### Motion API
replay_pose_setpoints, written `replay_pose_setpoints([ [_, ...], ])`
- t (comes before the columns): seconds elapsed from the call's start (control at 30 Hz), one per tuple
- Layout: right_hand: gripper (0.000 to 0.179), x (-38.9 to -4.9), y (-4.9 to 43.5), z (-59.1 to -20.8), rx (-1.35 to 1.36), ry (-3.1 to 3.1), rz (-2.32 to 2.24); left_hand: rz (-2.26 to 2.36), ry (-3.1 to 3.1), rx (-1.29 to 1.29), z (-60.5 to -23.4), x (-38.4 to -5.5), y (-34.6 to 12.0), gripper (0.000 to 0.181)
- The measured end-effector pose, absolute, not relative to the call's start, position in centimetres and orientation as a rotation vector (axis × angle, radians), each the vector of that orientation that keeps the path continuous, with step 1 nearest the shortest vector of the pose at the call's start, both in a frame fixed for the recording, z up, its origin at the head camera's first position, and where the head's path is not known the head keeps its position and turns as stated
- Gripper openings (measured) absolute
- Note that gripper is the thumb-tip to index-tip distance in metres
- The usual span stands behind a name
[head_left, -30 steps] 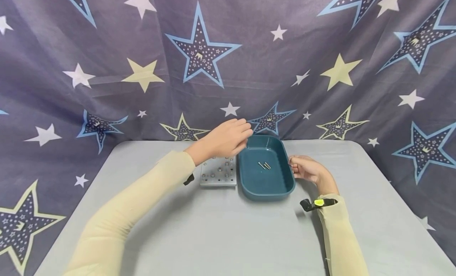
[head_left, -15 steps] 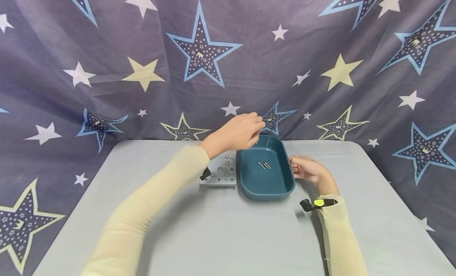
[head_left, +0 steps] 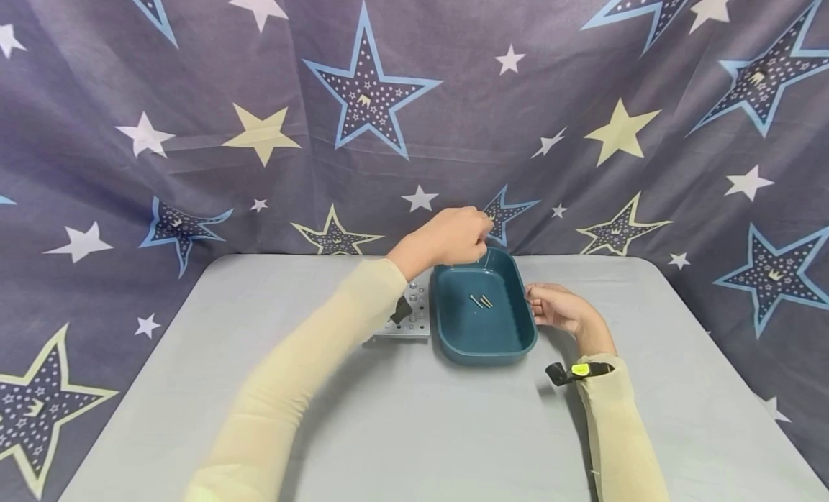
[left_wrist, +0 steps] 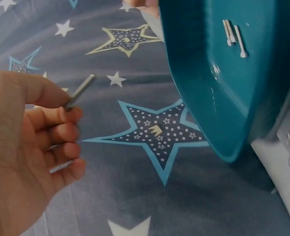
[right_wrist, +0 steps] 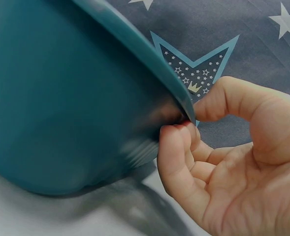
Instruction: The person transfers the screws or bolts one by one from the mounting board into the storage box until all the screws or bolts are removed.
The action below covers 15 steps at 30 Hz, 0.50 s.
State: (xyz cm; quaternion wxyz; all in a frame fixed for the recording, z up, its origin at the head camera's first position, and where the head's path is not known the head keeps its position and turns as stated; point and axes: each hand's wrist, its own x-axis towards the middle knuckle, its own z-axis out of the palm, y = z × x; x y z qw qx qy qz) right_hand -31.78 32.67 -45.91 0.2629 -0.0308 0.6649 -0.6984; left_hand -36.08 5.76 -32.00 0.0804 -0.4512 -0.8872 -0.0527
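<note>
Sliding rightward over the past second, the left hand (head_left: 456, 236) has passed from above the plate (head_left: 419, 316) to the tray's (head_left: 486, 357) far end; the right hand (head_left: 558, 306) and tray keep their places. Nearest, two pale, stretchy-looking sleeves (head_left: 291, 376) reach across a smooth, light-grey desk (head_left: 453, 430), the right one ringed by a black strap (head_left: 604, 367). Beyond, the tray, glossy teal and apparently plastic, with rounded corners, stands on the desk; three slim metal loose screws (left_wrist: 239, 41) lie close together on its floor, the walls likely there to stop them rolling away. Just left of it, partly hidden by the left sleeve, sits the plate, flat silvery metal pierced with holes and dotted with small round fittings. At the tray's right side, the right hand's grip is clamped on the rim, thumb opposite curled fingers, presumably to steady it. Farther off, the left hand's grip is pinched on one screw (left_wrist: 80, 92), thumb against forefinger near one end, leaving most of the ridged-looking shaft exposed, apart from the tray. Behind hangs a creased, purple-grey cloth (head_left: 466, 149) printed with stars.
</note>
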Motion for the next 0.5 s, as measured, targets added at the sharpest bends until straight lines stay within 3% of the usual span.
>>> replay_pose_setpoints([
  [0.5,0.03,-31.8,32.6,-45.9,-0.073,1.799,-1.884,-0.273,-2.949,-1.295,-32.8,-37.2,7.7,0.035],
])
